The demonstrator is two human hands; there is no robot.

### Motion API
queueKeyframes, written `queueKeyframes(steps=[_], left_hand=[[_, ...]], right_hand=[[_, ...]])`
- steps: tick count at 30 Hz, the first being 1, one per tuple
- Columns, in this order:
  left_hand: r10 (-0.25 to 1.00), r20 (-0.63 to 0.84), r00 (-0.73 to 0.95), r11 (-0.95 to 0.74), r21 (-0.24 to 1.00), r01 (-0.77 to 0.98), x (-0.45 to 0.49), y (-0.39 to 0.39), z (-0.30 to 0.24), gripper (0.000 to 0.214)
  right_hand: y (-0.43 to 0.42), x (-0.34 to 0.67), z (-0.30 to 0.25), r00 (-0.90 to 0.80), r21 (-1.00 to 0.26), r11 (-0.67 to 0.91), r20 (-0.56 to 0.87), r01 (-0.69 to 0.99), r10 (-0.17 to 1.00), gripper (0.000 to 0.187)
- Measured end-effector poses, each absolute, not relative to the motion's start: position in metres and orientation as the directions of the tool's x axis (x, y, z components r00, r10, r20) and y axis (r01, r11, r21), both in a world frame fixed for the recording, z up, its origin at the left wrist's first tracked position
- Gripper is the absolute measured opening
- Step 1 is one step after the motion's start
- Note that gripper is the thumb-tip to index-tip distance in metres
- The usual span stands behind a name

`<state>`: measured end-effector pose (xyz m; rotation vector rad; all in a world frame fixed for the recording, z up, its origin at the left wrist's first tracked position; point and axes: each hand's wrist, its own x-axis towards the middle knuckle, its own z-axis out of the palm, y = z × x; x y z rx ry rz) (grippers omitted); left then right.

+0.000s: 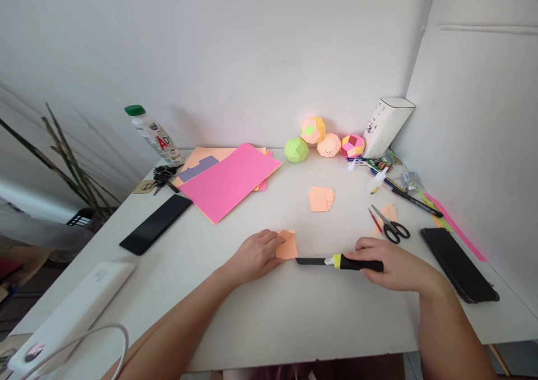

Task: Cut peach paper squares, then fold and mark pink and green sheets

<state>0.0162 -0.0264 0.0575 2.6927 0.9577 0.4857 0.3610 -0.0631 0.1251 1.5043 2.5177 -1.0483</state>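
My left hand (260, 256) holds a small folded piece of peach-orange paper (287, 246) against the white table, its fingers and thumb over the paper's left side. In my right hand (386, 263) is a utility knife (357, 263) with a black handle, a yellow collar and a long dark blade. The blade lies nearly level and points left, its tip close to the paper's lower right corner. Beyond my hands, a second set of folded peach paper pieces (321, 199) lies on the table.
Scissors (392, 230), a red pen (375, 221) and a black case (459, 264) lie at the right. Paper balls (312, 130) and a white holder (387, 126) stand at the back. Pink sheets (231, 182), a bottle (156, 138), a black phone (155, 225) and a white power strip (79, 313) are leftward.
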Motion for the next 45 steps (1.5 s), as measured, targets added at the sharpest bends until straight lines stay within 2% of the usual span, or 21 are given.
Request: queueKeyframes(steps=[37, 45], left_hand=[[0.611, 0.272, 0.743, -0.788, 0.300, 0.538, 0.017, -0.028, 0.060, 0.030], [0.606, 0.359, 0.710, -0.795, 0.257, 0.549, 0.025, -0.036, 0.045, 0.056]], right_hand=[[-0.063, 0.361, 0.126, -0.526, -0.530, 0.307, -0.333, 0.791, 0.783, 0.045], [-0.064, 0.365, 0.126, -0.490, -0.507, 0.285, -0.333, 0.814, 0.806, 0.044]])
